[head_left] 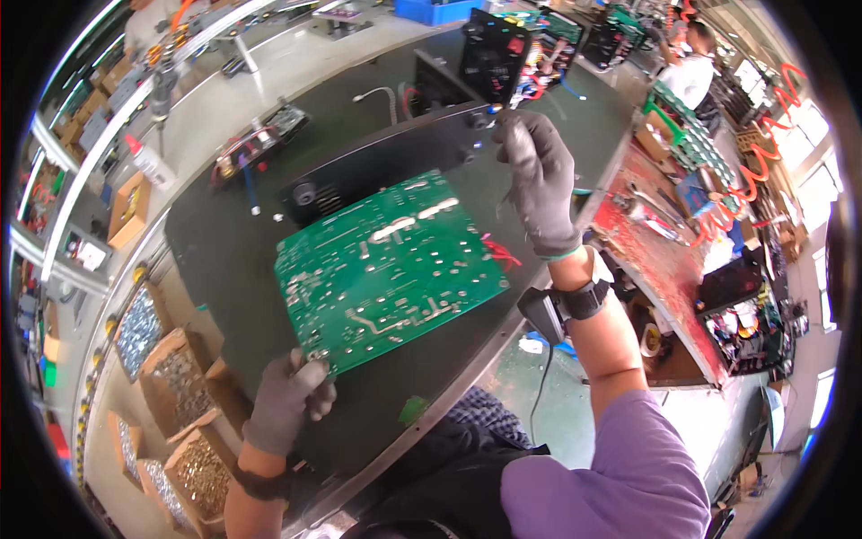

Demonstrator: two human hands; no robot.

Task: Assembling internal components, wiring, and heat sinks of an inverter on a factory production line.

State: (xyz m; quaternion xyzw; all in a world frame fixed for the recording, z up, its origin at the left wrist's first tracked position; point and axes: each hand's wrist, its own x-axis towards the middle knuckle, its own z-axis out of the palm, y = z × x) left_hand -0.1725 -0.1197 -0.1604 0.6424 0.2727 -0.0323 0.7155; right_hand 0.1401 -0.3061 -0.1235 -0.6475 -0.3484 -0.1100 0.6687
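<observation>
A large green circuit board lies solder side up in the middle of the dark work surface, with red wires poking out at its right edge. My left hand, in a grey glove, closes its fingers at the board's near left corner. Behind the board stands a long black panel with round fittings at its ends. Over the panel's right end my gloved right hand is raised, its fingers curled together. Whatever it may hold is hidden by the fingers.
Cardboard bins of small metal parts line the left side. A white bottle and a small electronic assembly are farther back. An opened black device stands at the far edge. To the right is a worn red bench; a person is beyond it.
</observation>
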